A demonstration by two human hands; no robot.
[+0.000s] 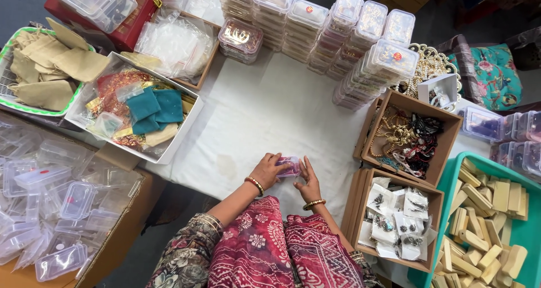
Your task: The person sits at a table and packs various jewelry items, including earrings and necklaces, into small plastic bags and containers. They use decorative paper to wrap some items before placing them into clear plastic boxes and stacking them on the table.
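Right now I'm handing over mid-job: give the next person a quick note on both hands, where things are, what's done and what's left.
Left hand and right hand both grip one small clear box on the white cloth; whether its lid is snapped shut can't be told.
Done: filled boxes stand stacked at the back.
Supplies: loose jewellery in the carton on the right, bagged pieces in the carton below it, empty boxes on the left.
Left: judging by that stock, many more boxes to fill.
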